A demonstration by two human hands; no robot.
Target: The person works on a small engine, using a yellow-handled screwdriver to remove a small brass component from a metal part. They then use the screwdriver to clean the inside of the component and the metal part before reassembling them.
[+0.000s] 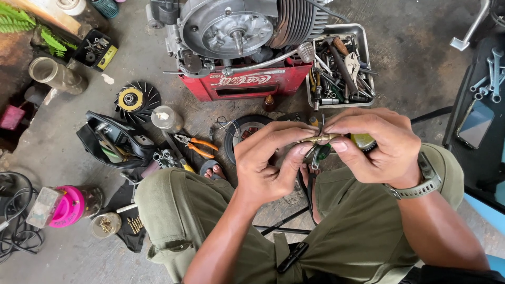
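Observation:
Both my hands meet above my knees, pinching a small brass-coloured rod-like part (321, 138) between them. My left hand (271, 160) grips its left end with thumb and fingers. My right hand (368, 144) holds the right end and also closes over a yellow-green round object (364, 141), mostly hidden by the fingers. A grey watch (423, 184) sits on my right wrist. Below the part, something small and dark green (322, 153) hangs between my hands.
A grey engine (236, 31) rests on a red crate (247, 84) ahead. A metal tray of tools (342, 63) stands to its right. Orange-handled pliers (197, 146), a black fan wheel (135, 100), a black bag (113, 139) and a pink container (66, 206) lie on the concrete floor at left.

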